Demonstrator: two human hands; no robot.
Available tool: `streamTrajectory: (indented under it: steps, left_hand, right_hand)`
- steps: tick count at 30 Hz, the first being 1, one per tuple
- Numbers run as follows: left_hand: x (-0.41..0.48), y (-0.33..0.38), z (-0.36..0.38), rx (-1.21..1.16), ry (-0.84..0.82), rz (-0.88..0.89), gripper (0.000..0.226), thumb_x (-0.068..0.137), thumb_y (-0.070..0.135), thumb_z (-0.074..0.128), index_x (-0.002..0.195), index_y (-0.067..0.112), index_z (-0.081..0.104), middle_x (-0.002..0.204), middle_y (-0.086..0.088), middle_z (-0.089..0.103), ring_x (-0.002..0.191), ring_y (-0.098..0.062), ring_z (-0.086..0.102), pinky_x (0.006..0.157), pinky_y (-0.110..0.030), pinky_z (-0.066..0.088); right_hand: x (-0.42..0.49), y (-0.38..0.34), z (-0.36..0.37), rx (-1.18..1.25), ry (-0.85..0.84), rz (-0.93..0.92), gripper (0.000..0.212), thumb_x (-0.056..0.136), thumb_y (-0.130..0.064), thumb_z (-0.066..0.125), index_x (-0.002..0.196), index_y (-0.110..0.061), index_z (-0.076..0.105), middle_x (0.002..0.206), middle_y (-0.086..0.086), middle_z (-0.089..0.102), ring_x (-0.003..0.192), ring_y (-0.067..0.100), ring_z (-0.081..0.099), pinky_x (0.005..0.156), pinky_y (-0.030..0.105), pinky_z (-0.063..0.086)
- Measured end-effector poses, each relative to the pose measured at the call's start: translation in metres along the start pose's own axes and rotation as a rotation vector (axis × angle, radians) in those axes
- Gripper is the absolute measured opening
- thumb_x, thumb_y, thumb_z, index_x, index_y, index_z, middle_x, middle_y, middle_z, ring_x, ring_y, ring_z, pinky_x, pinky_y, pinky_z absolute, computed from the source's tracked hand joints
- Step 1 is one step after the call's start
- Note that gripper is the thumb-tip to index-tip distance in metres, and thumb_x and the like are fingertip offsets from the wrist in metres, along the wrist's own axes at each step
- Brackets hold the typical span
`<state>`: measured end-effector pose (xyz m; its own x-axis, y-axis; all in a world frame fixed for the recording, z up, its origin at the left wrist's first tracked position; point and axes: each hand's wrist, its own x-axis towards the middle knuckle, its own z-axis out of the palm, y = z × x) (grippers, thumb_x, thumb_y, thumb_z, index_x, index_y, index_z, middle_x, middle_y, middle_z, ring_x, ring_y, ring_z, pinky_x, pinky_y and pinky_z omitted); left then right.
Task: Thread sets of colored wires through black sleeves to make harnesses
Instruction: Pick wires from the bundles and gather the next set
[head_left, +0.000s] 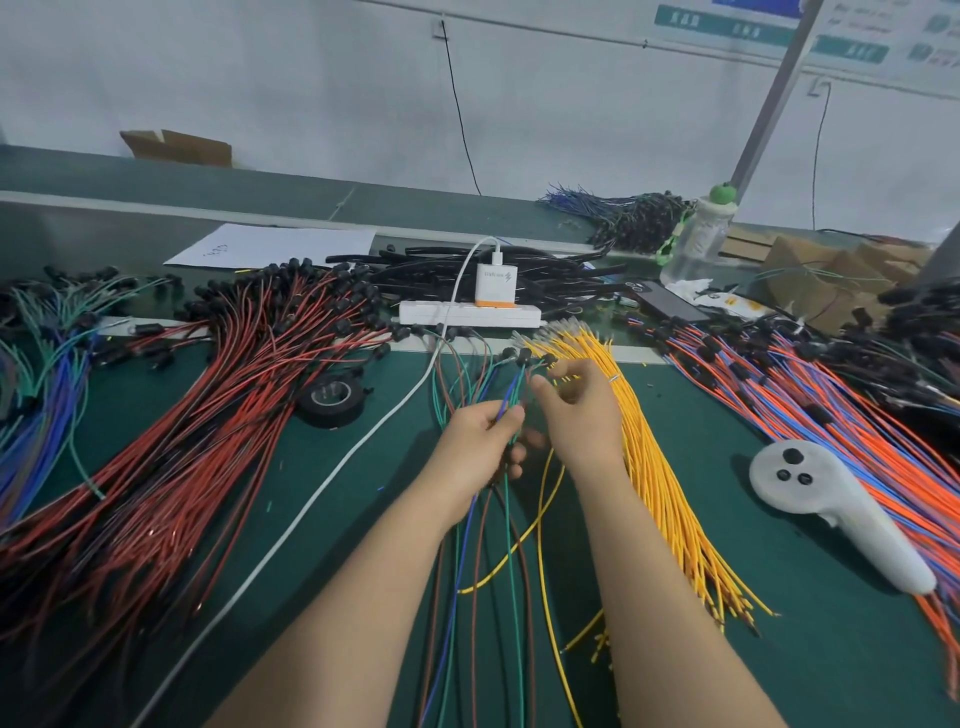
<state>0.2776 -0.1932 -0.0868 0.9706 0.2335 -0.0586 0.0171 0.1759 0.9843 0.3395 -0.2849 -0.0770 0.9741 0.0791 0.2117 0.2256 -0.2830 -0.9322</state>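
A set of blue, green and brown insulated wires is gripped in the left hand, above the green mat. The right hand is curled over the yellow wire bundle; its grasp cannot be determined.

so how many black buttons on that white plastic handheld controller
3 on the white plastic controller: one larger round black button at its rounded head, two smaller ones side by side nearer the handle. Its underside is hidden.

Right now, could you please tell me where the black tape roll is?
Head view: the black tape roll lies left of centre, between the red wires and the white cable.
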Motion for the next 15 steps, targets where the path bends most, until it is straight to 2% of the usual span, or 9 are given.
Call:
streamTrajectory:
  steps: [2,4,7,10,12,15]
  left_hand:
    - [0.000,-0.002,0.001,0.084,-0.007,0.053,0.024,0.100,0.011,0.042,0.080,0.012,0.055,0.064,0.001,0.058,0.042,-0.004,0.040,0.041,-0.017,0.037]
    - [-0.001,-0.003,0.003,0.149,-0.006,0.082,0.026,0.100,0.010,0.041,0.077,0.015,0.053,0.062,0.002,0.052,0.042,-0.004,0.037,0.040,-0.017,0.035]
    - [-0.001,-0.004,0.005,0.213,-0.001,0.101,0.025,0.101,0.014,0.041,0.080,0.014,0.055,0.065,0.001,0.050,0.043,-0.005,0.036,0.040,-0.017,0.035]
    - [0.000,-0.004,0.003,0.173,0.012,0.085,0.027,0.101,0.019,0.040,0.082,0.018,0.059,0.069,0.001,0.051,0.043,-0.004,0.038,0.041,-0.017,0.036]
    - [0.001,-0.003,0.001,0.108,0.009,0.050,0.026,0.101,0.021,0.040,0.085,0.019,0.060,0.071,0.001,0.051,0.044,-0.003,0.040,0.042,-0.017,0.038]
    - [0.002,-0.004,0.000,0.087,0.000,0.031,0.026,0.101,0.022,0.041,0.085,0.019,0.061,0.073,0.001,0.049,0.046,-0.003,0.040,0.043,-0.016,0.039]
  right_hand:
    - [0.000,-0.003,-0.001,-0.112,-0.076,-0.038,0.020,0.092,-0.030,0.062,0.084,-0.011,0.062,0.068,0.001,0.060,0.049,0.010,0.052,0.051,0.023,0.045]
    - [0.000,-0.006,-0.004,-0.119,-0.150,0.008,0.028,0.091,-0.031,0.064,0.075,-0.008,0.063,0.058,0.000,0.061,0.047,0.010,0.052,0.054,0.023,0.042]
    - [0.001,-0.006,-0.010,-0.088,-0.187,0.094,0.028,0.091,-0.025,0.064,0.068,-0.008,0.061,0.039,-0.009,0.046,0.037,0.002,0.039,0.045,0.015,0.031]
    - [0.001,-0.007,-0.012,0.067,-0.185,0.191,0.031,0.089,-0.016,0.063,0.059,-0.013,0.057,0.041,-0.008,0.037,0.043,0.011,0.031,0.047,0.021,0.028]
    - [0.000,-0.009,-0.011,0.131,-0.182,0.234,0.032,0.087,-0.013,0.061,0.057,-0.015,0.053,0.043,-0.007,0.037,0.045,0.013,0.030,0.045,0.021,0.028]
    - [-0.001,-0.010,-0.010,0.066,-0.150,0.207,0.031,0.087,-0.020,0.063,0.058,-0.013,0.055,0.054,0.000,0.042,0.053,0.016,0.034,0.053,0.024,0.032]
